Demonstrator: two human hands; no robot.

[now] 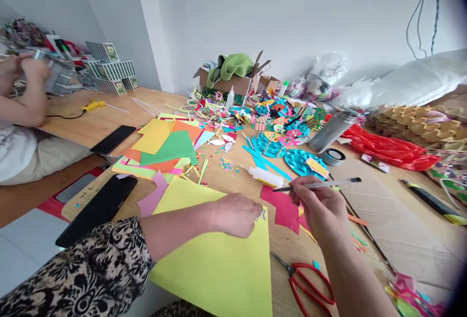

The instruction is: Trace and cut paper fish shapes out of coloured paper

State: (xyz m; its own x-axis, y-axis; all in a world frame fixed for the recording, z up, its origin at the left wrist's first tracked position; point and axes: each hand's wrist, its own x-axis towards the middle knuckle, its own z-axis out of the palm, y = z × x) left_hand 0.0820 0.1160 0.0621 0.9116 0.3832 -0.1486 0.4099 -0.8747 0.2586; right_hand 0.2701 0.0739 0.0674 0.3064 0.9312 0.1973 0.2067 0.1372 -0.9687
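Note:
A large yellow-green sheet (219, 263) lies on the table before me. My left hand (237, 214) is closed over its upper right corner, pressed on a small white cutout (261, 214) with dark lines that shows beside the fingers. A slim pen (328, 184) is pinched in my right hand (317, 205), raised right of the sheet with the dark tip pointing left. Beneath and beside that hand lies red paper (280, 208). A white glue bottle (266, 177) rests just behind it. Red-handled scissors (310, 283) lie right of the sheet.
Coloured papers (171, 147) and two black phones (98, 210) are on the left. Blue discs (268, 145), a steel flask (332, 130), tape (333, 156) and a cutter (434, 201) lie back and right. Another person's hands (34, 71) work at far left.

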